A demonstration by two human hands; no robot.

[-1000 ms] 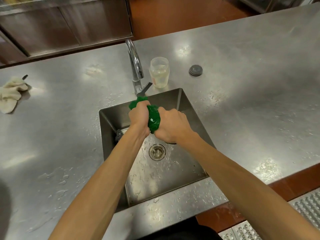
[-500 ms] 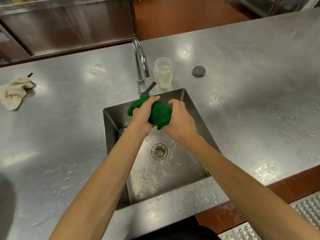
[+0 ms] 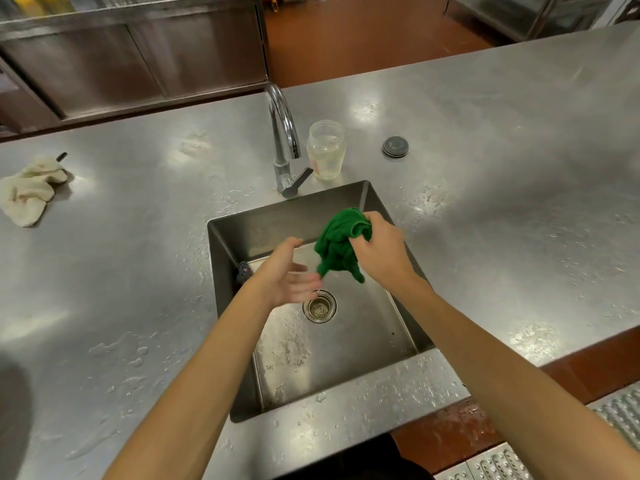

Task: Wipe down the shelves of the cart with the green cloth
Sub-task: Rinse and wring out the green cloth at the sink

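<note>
- Half a second ago both hands were wrapped around the crumpled green cloth (image 3: 337, 244). Now the left hand (image 3: 287, 275) has let go, and the cloth hangs from the right hand (image 3: 381, 251) alone, further towards the right side of the sink.
- A wide, brushed stainless steel counter (image 3: 485, 168) fills most of the view, with water droplets scattered around the sink.
- A long, steel-fronted cabinet (image 3: 138, 64) stands beyond the counter, with red-brown floor (image 3: 363, 39) beside it.
- A square stainless steel sink basin (image 3: 346, 358) is set into the counter, its bottom wet.
- A curved chrome faucet (image 3: 282, 133) rises at the sink's far rim.
- The left hand hovers above the basin, palm up and fingers loosely spread, holding nothing. Its blurred fingertips are just beside the cloth's lower tip; whether they touch is unclear.
- The right hand, fingers curled, grips the cloth's upper end over the basin near its right wall; the cloth droops in folds.
- A rumpled beige cloth (image 3: 29, 192) lies on the counter, far left.
- A clear, lidless jar (image 3: 325, 150) stands upright just right of the faucet.
- A round metal drain strainer (image 3: 319, 305) sits in the basin floor, below the left hand.
- A small, round grey disc (image 3: 395, 146) lies on the counter, right of the jar.
- A dark scouring pad (image 3: 244, 270) rests against the basin's left wall.
</note>
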